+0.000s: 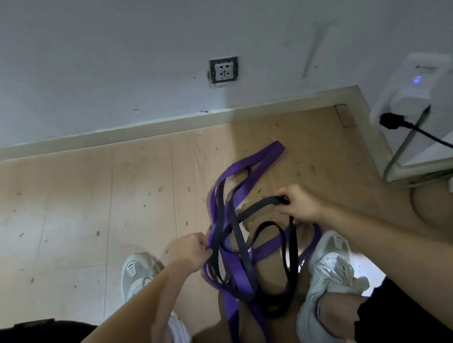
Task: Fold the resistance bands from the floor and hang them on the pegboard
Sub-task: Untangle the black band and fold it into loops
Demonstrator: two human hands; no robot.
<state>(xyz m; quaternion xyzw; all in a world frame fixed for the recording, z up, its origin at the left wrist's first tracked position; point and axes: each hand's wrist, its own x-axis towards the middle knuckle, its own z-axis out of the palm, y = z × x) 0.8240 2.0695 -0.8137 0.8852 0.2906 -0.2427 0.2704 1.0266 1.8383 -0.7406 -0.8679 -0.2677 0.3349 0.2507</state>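
A tangle of resistance bands hangs between my hands above the wooden floor. A wide purple band trails from the floor near the wall down between my feet. A dark grey band and a thin black band loop through it. My left hand grips the purple and dark bands at the left side of the tangle. My right hand grips the end of the dark grey band, held higher and to the right. No pegboard is in view.
My two grey sneakers stand on either side of the hanging bands. A wall socket sits low on the white wall ahead. At the right, a white device with a black plug and cable stands beside a furniture frame.
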